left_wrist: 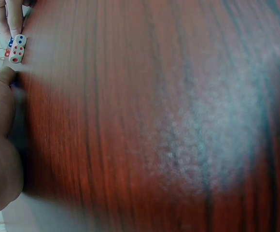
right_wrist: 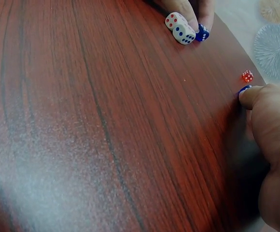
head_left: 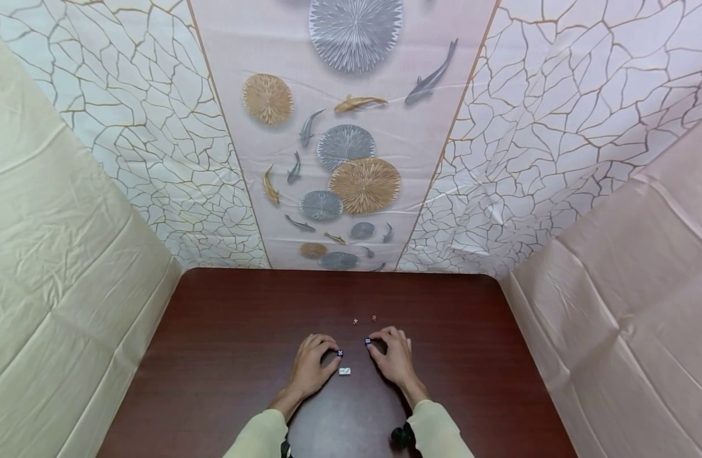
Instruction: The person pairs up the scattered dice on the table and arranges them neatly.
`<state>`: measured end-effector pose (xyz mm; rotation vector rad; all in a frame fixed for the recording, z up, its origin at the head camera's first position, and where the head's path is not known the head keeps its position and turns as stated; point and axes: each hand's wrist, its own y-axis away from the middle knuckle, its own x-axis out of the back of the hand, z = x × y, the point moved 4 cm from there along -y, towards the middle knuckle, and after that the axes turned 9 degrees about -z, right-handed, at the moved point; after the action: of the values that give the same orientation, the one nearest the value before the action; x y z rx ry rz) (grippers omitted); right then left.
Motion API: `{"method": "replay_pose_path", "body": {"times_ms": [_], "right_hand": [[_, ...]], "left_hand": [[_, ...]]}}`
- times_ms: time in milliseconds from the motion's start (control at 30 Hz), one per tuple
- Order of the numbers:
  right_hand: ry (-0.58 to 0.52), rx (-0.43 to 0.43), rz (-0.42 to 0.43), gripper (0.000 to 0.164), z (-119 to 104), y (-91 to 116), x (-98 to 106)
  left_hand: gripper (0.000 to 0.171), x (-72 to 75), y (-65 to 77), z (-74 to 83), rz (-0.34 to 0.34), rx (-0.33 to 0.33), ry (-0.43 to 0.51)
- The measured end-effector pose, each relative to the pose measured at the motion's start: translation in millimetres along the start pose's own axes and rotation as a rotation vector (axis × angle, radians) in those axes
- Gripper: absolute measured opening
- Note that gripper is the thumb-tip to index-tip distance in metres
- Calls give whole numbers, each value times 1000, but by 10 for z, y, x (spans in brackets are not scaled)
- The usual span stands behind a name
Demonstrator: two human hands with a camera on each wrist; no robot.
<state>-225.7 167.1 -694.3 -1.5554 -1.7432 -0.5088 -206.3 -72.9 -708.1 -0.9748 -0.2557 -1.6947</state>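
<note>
My left hand [head_left: 312, 367] pinches a blue die [head_left: 340, 353] with white pips between thumb and fingers. Across from it, my right hand [head_left: 394, 357] holds a second blue die [head_left: 368, 341] by thumb and fingertips, low over the table. Two white dice [head_left: 344, 371] sit side by side near my left thumb; in the right wrist view these white dice [right_wrist: 179, 30] show red and blue pips, close by the left hand's blue die [right_wrist: 202, 33]. The right thumb covers most of its blue die [right_wrist: 245, 89] in that view.
Farther back on the dark red-brown wooden table [head_left: 242, 305] lie two small red dice, one on the left [head_left: 355, 322] and one on the right [head_left: 374, 317]. A patterned cloth [head_left: 351, 242] hangs behind the table, with pale cloth walls at both sides.
</note>
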Motion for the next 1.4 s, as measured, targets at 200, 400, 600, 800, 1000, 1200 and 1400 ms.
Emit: {"method": "replay_pose_path", "body": {"times_ms": [200,400,600,800,1000,1200,1400], "right_hand": [[-3,-44,-39,22,-12,-19,5],[-9,-63,-54,21,-6,-11,1],[-2,-44,-34,20,-10,1,10],[-17,-61,-34,19,-12,-3,12],[-36,-70,-28,17,7,-2,19],[-57,-64,-12,17,15,30,47],[-63,-47,4,18,12,77,59]], "left_hand": [[16,1,3,-3,3,2,-1],[16,-3,8,-12,-2,8,3],[17,-2,8,-8,8,-5,-2],[17,-9,12,-4,19,-12,-6],[18,-10,10,19,56,-34,-41],[19,-4,2,28,74,-48,-41],[17,-7,3,7,31,-22,2]]}}
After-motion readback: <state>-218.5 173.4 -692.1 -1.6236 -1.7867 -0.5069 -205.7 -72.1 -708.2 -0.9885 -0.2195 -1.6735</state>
